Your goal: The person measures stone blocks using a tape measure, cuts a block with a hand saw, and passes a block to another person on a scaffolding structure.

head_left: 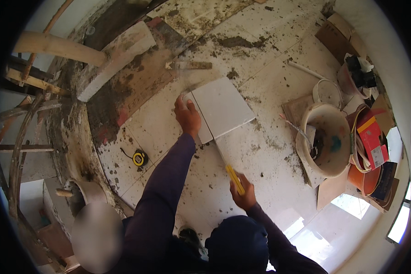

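Observation:
My left hand (187, 116) grips the narrow left part of a white block (223, 107) lying on the tiled floor, fingers curled over its edge. A dark straight slit divides that narrow part from the wider part. My right hand (243, 192) is closed round the yellow handle of a saw-like tool (236, 179), whose thin blade reaches up to the slit at the block's near edge. A yellow and black tape measure (140, 158) lies left of my left forearm. A short flat bar (188, 65) lies beyond the block.
Buckets (324, 166), a red carton (371, 144), a white pipe (306, 71) and cardboard (332, 39) line the right side. A pale slab (116, 59), wooden poles (59, 48) and a pot (89, 192) are on the left. Dirt and debris speckle the floor.

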The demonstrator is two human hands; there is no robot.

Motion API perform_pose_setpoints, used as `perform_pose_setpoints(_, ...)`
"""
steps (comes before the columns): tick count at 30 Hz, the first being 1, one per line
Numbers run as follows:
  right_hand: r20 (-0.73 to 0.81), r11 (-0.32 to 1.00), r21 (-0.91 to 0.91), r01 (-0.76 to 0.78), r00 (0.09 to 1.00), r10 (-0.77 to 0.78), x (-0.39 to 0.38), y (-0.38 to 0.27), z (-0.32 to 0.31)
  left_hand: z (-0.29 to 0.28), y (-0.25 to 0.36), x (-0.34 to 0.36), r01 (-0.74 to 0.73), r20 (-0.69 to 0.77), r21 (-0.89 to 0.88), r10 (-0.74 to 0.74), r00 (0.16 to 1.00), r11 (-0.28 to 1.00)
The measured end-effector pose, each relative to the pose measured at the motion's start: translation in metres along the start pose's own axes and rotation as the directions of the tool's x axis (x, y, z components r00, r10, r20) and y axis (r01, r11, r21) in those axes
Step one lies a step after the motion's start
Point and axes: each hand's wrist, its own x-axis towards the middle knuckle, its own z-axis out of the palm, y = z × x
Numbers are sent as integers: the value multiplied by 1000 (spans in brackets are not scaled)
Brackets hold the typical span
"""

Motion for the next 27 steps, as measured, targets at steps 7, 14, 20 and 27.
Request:
perform_pose_setpoints(7, 34, 995, 8, -102, 994, 102, 26, -4, 4, 2, 0, -15, 1, 32, -34, 0, 999, 999)
perform_pose_setpoints(14, -70, 1000, 15, 1, 998, 0, -41, 13, -6, -9, 6, -11, -33, 12, -108, 34, 999, 994)
perform_pose_setpoints(20, -65, 997, -35, 62, 996, -64, -40, 22, -13, -39, -2, -14, 72, 63, -84, -67, 996, 994)
perform_pose_setpoints(27, -91, 976, 150, 157, 985, -144, -64, 23, -22, -94, -64, -13, 341, 320, -251, -255, 912, 906)
